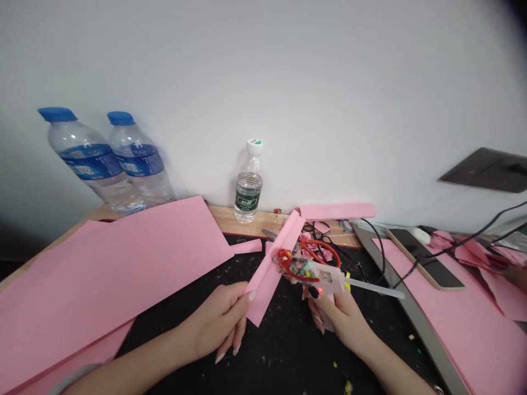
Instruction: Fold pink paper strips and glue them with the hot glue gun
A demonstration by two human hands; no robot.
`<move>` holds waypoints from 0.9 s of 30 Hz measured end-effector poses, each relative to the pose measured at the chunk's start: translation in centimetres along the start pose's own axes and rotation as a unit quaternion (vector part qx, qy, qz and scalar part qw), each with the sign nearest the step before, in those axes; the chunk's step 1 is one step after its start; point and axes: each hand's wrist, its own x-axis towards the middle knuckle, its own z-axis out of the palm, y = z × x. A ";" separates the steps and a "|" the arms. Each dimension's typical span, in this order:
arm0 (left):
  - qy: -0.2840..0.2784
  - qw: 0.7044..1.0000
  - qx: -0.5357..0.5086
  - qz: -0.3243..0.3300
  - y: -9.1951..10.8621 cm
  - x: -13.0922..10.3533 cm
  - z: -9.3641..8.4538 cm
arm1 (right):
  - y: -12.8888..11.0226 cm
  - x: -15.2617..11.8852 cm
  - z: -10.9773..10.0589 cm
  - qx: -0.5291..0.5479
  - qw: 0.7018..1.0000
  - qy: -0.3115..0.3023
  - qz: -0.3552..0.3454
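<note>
Pale wood shows along the back and left edges of the worktop point(222, 218), while a black mat point(280, 362) – dotted with small bits – covers much of it. A small bottle point(248, 189) stands on the back strip, with larger bottles point(140, 159) farther left; pink sheets point(123, 263) spread across the left side – a grey board point(420, 329) lies right.

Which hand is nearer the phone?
Right. The right hand, holding the glue gun, is just left of the phone and closer to the wearer; the left hand, pinching the pink paper strip, is much farther left.
</note>
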 end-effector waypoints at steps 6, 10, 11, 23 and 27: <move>0.000 1.000 0.000 0.000 0.1 -0.1 0.1 | -0.3 -0.2 0.2 -0.015 1.000 -0.004 -0.001; -0.001 1.000 0.007 0.001 0.1 -0.1 0.1 | -0.2 -0.3 0.2 -0.028 0.999 -0.012 -0.010; 0.000 1.000 0.010 0.002 0.2 -0.1 0.1 | -0.1 -0.4 0.2 -0.032 0.999 -0.014 -0.012; 0.009 1.000 0.008 -0.004 0.4 -0.1 0.3 | 0.7 -0.8 0.0 -0.077 0.996 -0.039 -0.012; 0.006 1.000 0.008 -0.007 0.5 -0.1 0.3 | 0.7 -0.9 0.0 -0.085 0.995 -0.045 -0.012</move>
